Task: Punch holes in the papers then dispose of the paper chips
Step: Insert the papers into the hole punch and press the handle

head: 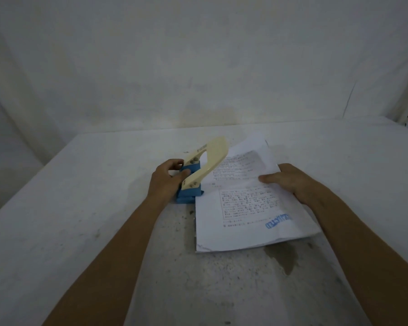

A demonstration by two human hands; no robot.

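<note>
1. I grip the hole punch (199,171) base in my left hand (166,182); lever raised.
2. My right hand (290,182) pinches the papers (245,208), beside the punch.
3. Next, I judge: feed the edge in, press.

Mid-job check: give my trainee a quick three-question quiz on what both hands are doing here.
1. True or false: the hole punch's cream lever is raised.
2. Which hand grips the papers? A) left B) right
3. Fill in: the left hand holds the punch's ____ base.

Key: 1 true. 2 B, the right hand pinches their right edge. 3 blue.
</note>
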